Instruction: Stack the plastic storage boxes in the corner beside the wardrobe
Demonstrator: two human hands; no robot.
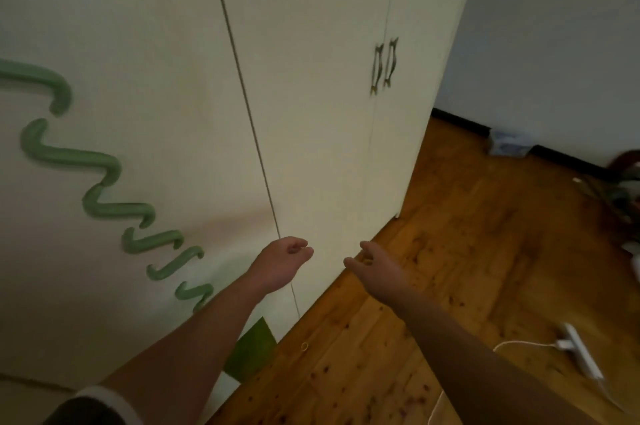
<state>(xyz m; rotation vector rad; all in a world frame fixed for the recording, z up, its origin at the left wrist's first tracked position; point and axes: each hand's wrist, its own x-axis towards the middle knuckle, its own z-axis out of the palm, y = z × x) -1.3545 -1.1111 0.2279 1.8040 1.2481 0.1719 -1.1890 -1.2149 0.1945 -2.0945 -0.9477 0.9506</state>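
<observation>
Cream wardrobe (311, 78) across the left and centre of the frame, doors closed, paired metal handles (384, 66) at upper right of centre, wavy green handles (104, 175) down the left side. Warm brown wood-block floor (467, 269) over the lower right. Pale wall (554, 26) at upper right, dark skirting board (460, 121) along its foot. White power strip (581, 352) with cable (519, 343) at lower right. Dim, even light.
</observation>
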